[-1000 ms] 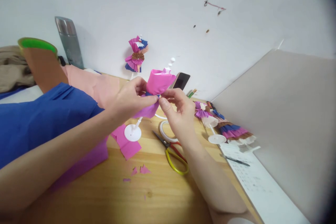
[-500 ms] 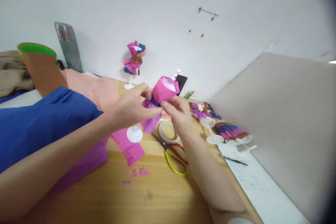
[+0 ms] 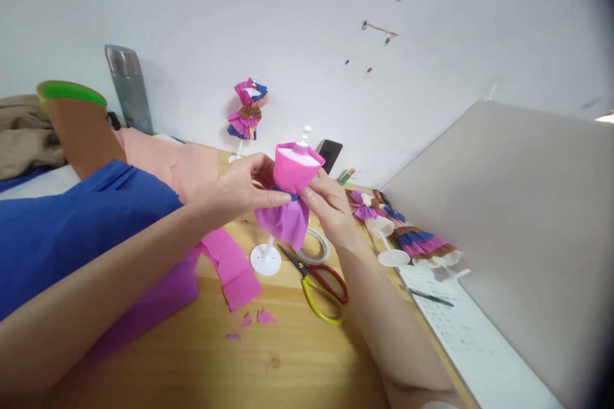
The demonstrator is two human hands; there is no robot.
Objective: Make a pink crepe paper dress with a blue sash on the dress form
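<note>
On the wooden table (image 3: pixel 192 370), pink scraps (image 3: pixel 266 317) nearest, scissors (image 3: pixel 305 270) beyond, a tape roll (image 3: pixel 327 248) partly hidden by the pink-dressed mannequin (image 3: pixel 296 171), left hand (image 3: pixel 240 188) and right hand (image 3: pixel 332 208) pinching its blue waistband (image 3: pixel 295 197), phone (image 3: pixel 332 152) behind, flask (image 3: pixel 130 92) near the wall (image 3: pixel 215 13).

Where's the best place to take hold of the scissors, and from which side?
Probably by the yellow handle loop, from the near side: the scissors lie flat with that wide ring toward the camera, while the dark blades point away and to the left.
</note>
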